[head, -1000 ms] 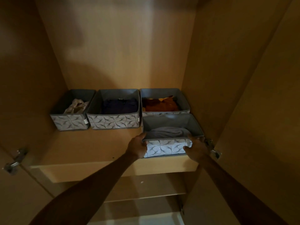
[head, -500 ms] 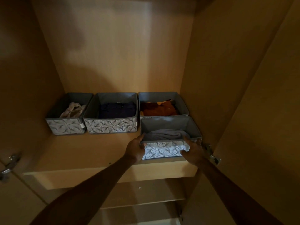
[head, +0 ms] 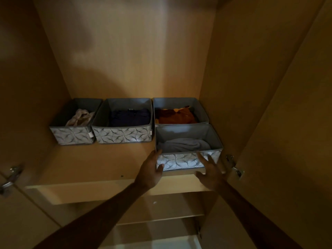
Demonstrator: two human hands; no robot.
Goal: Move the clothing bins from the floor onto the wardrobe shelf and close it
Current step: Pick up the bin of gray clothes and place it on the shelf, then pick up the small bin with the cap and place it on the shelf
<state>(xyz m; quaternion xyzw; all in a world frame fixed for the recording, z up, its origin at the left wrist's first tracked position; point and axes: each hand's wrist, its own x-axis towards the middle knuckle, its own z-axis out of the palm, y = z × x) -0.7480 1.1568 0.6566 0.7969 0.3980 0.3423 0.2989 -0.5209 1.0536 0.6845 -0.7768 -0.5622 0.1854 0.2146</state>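
Several grey fabric bins with a leaf pattern stand on the wardrobe shelf (head: 86, 164). Along the back are a bin with beige cloth (head: 71, 136), a bin with dark blue clothes (head: 124, 136) and a bin with orange-brown clothes (head: 202, 109). The front bin (head: 181, 161) holds grey cloth and stands at the right, near the shelf's front edge. My left hand (head: 150, 169) holds its left front corner, thumb at the rim. My right hand (head: 210, 170) has spread, straight fingers in front of its right front corner and grips nothing.
The right wardrobe door (head: 291, 123) stands open close to my right arm, its hinge (head: 235, 168) just beside the front bin. The left door (head: 16, 216) is open too, with a hinge (head: 11, 177). Lower shelves (head: 158, 220) show below.
My right hand has let go of the front bin's right corner and spread its fingers. The left hand stays on the left corner. The bin sits slightly deeper on the shelf.
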